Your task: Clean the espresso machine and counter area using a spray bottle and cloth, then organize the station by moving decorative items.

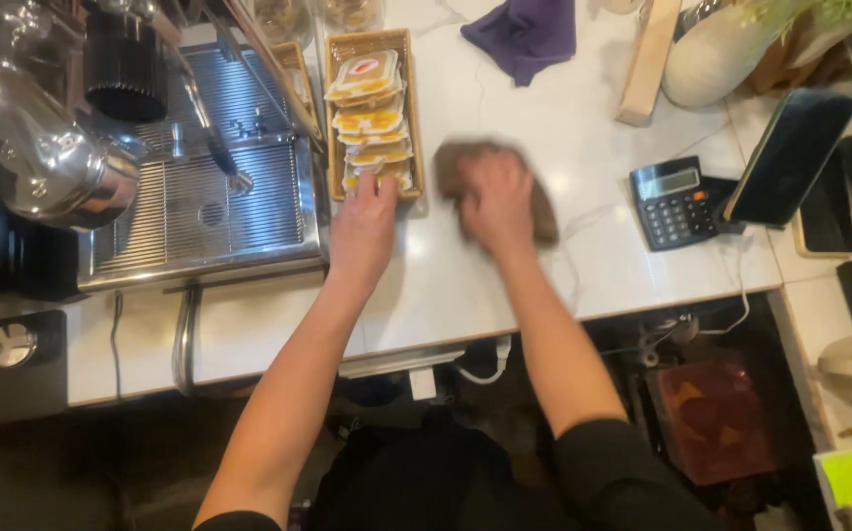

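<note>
The right hand (495, 202) lies flat, palm down, on a brown cloth (542, 211) in the middle of the frame, pressing it against the white surface (583, 128). Hand and cloth are both blurred, so I cannot tell whether the fingers are curled into the cloth or only spread over it. The cloth shows on either side of the hand, with its long axis running from upper left to lower right across the frame.

Just to the left, the left hand (365, 221) rests at the near end of a narrow wicker tray (411, 108), fingers extended and loosely together, the tips touching the tray's lower edge. It grips nothing that I can see. The tray's long axis runs up the frame, away from the person, and it carries a row of small sealed packets (369, 103) with yellow tops. The tray lies between the cloth and the metal drip grille of the coffee machine (200, 197) at left.

The cloth is directly under the right hand and near the tray's right wall, so the right hand is the nearer one to it. A calculator (674, 202) lies well apart at right, and a purple cloth (524, 34) at the top.
</note>
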